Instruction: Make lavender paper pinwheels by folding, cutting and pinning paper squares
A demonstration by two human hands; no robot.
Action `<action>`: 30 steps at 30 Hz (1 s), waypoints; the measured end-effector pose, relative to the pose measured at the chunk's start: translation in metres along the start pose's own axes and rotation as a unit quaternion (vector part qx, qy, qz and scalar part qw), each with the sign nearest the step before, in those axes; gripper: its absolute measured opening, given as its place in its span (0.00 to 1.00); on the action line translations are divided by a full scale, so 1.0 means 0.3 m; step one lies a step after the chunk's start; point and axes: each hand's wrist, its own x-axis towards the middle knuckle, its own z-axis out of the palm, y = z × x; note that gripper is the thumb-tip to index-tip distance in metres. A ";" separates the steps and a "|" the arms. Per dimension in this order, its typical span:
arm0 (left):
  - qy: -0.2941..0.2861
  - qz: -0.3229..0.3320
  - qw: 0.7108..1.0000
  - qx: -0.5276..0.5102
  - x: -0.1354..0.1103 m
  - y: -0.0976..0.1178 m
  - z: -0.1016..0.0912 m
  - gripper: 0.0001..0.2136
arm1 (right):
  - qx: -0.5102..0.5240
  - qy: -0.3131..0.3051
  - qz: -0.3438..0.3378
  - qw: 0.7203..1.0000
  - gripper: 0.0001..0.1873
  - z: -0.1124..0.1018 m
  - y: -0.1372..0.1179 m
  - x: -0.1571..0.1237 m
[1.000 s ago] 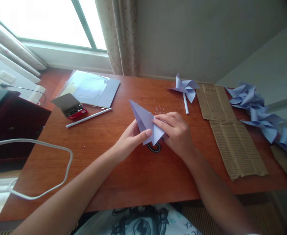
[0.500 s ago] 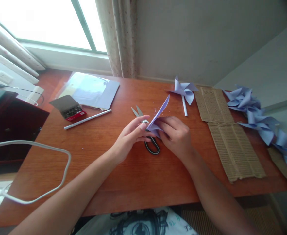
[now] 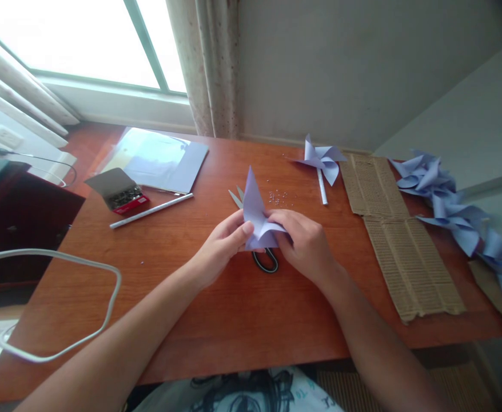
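Note:
A lilac paper piece (image 3: 256, 214), cut and partly folded, is held between my two hands above the table. My left hand (image 3: 225, 240) pinches its left edge, thumb on the near face. At its right side, the fingers of my right hand (image 3: 300, 232) are closed on a bent flap. One pointed corner stands upward. Beneath the paper lies a pair of scissors (image 3: 266, 261), its black handle and blade tips showing and its middle hidden. Small paper bits (image 3: 279, 198) are scattered just beyond my right hand.
A white paper stick (image 3: 151, 211) and an open red box of pins (image 3: 128, 200) lie left, before a plastic-covered paper stack (image 3: 160, 157). A finished pinwheel (image 3: 323, 160) lies back right, beside corrugated cardboard (image 3: 405, 257) and several pinwheels (image 3: 457, 212). A white cable (image 3: 116, 297) loops front left.
The paper has turned from nearly edge-on to showing its broad face, its point swinging left. My left hand now pinches the left edge; my right hand has shifted slightly.

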 end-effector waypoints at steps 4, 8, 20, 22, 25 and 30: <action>-0.028 0.011 0.999 0.018 0.002 0.005 0.002 0.22 | 0.027 0.021 0.050 0.998 0.10 -0.008 -0.013 0.004; -0.002 -0.014 1.000 0.017 -0.003 0.010 0.001 0.20 | 0.109 0.062 0.163 0.979 0.08 -0.017 -0.009 0.005; 0.066 -0.071 0.995 0.031 -0.004 0.019 -0.018 0.17 | 0.532 0.030 0.427 0.730 0.16 -0.034 0.024 0.023; 0.059 -0.073 0.995 0.026 -0.004 0.019 -0.019 0.17 | 0.550 0.013 0.429 0.717 0.18 -0.035 0.024 0.024; 0.044 -0.080 0.996 0.008 -0.004 0.019 -0.019 0.16 | 0.572 0.003 0.431 0.698 0.18 -0.032 0.027 0.027; 0.045 -0.081 0.996 0.011 -0.002 0.026 -0.021 0.15 | 0.561 0.045 0.434 0.703 0.15 -0.021 0.034 0.026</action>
